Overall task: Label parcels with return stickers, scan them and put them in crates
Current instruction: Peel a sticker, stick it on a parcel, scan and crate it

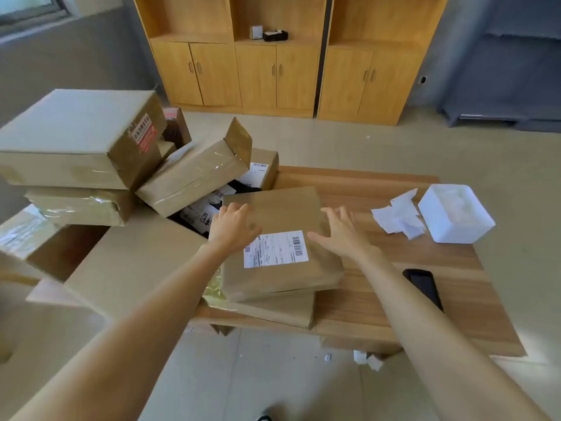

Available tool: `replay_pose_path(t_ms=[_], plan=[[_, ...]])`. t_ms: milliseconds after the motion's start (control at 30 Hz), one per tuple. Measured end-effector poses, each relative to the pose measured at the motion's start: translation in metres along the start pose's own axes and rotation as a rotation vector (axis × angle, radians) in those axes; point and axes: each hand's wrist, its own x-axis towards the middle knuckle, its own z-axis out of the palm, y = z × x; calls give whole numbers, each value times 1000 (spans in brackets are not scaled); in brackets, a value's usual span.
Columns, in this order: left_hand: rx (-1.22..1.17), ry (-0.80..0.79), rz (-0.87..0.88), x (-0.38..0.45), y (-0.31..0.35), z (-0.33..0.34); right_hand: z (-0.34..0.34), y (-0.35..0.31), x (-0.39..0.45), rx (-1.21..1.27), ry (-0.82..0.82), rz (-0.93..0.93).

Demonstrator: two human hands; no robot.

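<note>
Both hands lay on a flat brown cardboard parcel [282, 241] on the low wooden table [425, 296].

The left hand [235, 226] rested flat on its left edge with fingers spread; the right hand [340, 235] hovered or touched its right side, fingers straight and holding nothing. One white barcode label [275, 249] sat between them. A second brown parcel [282, 309] lay underneath. One black phone [423, 287] and one white tray [455, 212] lay rightward.
</note>
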Motion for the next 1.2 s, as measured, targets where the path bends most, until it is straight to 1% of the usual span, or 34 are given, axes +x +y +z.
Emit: replay_pose_path(t_ms=[100, 233, 400, 567, 700, 833, 1033, 1200], plan=[[-64, -16, -51, 0, -4, 7, 11, 1, 0, 80, -70, 64], [-147, -102, -128, 0, -14, 19, 20, 3, 2, 152, -130, 117], [-243, -148, -210, 2, -18, 25, 24, 3, 6, 248, -246, 193], [-306, -220, -249, 4, -21, 28, 28, 2, 11, 317, -276, 205], [-298, -188, -235, 5, -17, 25, 30, 4, 8, 381, -251, 234], [-254, -152, -142, 12, -5, 20, 29, 14, -2, 476, -196, 281], [-231, -190, 14, 44, 41, 12, 19, 42, -23, 596, -36, 393], [-303, -251, 143, 74, 86, 17, 14, 67, -37, 696, 132, 508]])
